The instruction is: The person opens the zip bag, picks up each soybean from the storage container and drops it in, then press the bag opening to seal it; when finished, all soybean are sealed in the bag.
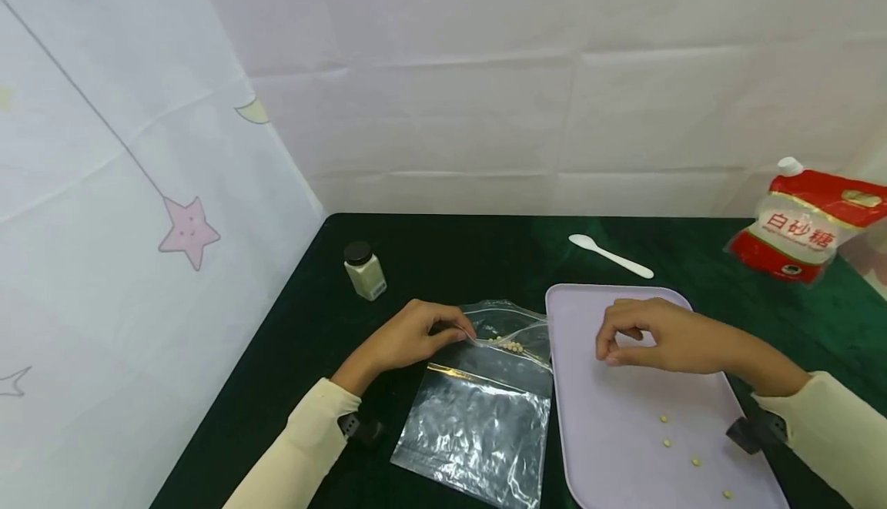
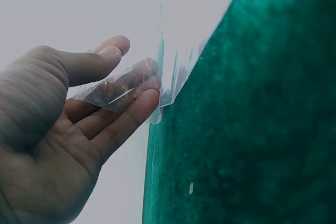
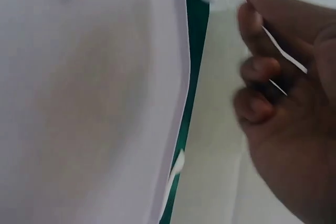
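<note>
My left hand (image 1: pixel 423 332) pinches the open mouth of a clear zip bag (image 1: pixel 478 432) between thumb and fingers. In the left wrist view the bag's clear plastic (image 2: pixel 121 90) lies between the thumb and fingers. Several small round, pale yellow bean-like pieces (image 1: pixel 511 346) show inside the bag near its mouth. Above a lilac tray (image 1: pixel 603 432) hovers my right hand (image 1: pixel 651 336), fingers curled and thumb tip close to the index tip. Whether a piece sits between those tips is too small to see. Several more yellow pieces (image 1: pixel 667 443) lie in a line on the tray.
A small jar (image 1: pixel 365 272) with a black lid stands at the back left. A white plastic spoon (image 1: pixel 610 255) lies behind the tray. At the far right is a red and white sugar pouch (image 1: pixel 797 224). Dark green cloth (image 1: pixel 443 255) covers the table.
</note>
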`<state>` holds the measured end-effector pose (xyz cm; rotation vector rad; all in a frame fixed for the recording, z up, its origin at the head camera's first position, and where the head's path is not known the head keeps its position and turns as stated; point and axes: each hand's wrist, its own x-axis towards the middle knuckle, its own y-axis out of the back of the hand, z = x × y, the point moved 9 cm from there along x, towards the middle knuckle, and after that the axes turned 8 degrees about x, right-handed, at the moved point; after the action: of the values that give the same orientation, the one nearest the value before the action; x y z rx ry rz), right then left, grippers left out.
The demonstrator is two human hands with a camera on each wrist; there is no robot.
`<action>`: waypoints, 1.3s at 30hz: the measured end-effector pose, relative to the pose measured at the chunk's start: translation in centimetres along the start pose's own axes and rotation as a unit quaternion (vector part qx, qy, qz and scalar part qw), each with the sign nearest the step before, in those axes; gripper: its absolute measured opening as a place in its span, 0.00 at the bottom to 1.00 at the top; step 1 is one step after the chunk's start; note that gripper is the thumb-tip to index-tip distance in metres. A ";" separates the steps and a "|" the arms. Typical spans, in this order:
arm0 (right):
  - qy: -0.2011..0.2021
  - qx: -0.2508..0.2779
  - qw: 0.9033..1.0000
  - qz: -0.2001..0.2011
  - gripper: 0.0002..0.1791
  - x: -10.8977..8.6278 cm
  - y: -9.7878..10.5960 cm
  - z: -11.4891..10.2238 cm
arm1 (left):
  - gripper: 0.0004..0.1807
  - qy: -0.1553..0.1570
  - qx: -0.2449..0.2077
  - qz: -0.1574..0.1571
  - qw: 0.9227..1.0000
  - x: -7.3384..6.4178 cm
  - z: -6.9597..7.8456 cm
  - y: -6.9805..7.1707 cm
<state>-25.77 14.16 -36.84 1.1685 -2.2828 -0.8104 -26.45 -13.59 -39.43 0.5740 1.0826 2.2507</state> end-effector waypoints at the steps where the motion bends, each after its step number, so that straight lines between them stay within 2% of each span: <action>1: -0.001 0.012 1.000 -0.027 0.07 -0.9 -0.2 0.3 | 0.09 0.001 0.000 0.000 1.000 0.0 0.0 0.0; 5: -0.013 0.063 0.992 -0.104 0.10 -4.3 -1.6 1.7 | 0.09 0.004 0.001 0.000 1.000 -0.2 -0.2 -0.1; 8: -0.014 0.085 0.989 -0.123 0.10 -5.7 -2.5 2.4 | 0.09 0.005 -0.001 0.001 1.000 -0.3 -0.2 0.0; 20: -0.021 0.085 0.990 -0.111 0.08 -6.3 -3.2 3.5 | 0.09 0.002 -0.007 0.002 1.000 0.0 -0.2 -0.2; 25: -0.008 0.070 0.993 -0.092 0.07 -6.3 -3.1 3.5 | 0.09 0.003 -0.004 0.003 1.000 0.0 -0.2 -0.1; 33: -0.019 0.074 0.994 -0.081 0.09 -6.8 -2.7 3.6 | 0.09 0.008 0.001 0.001 1.000 0.0 -0.3 -0.1; 36: -0.014 0.054 0.996 -0.071 0.08 -6.7 -2.7 3.4 | 0.09 0.007 0.007 0.001 1.000 0.1 -0.2 0.0; 39: -0.011 0.012 0.998 -0.054 0.07 -6.5 -2.6 3.1 | 0.09 0.006 0.008 0.000 1.000 0.1 -0.1 0.0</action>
<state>-22.71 19.32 -41.68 1.3089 -2.2680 -0.8419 -26.59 -13.56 -39.45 0.5669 1.1083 2.2495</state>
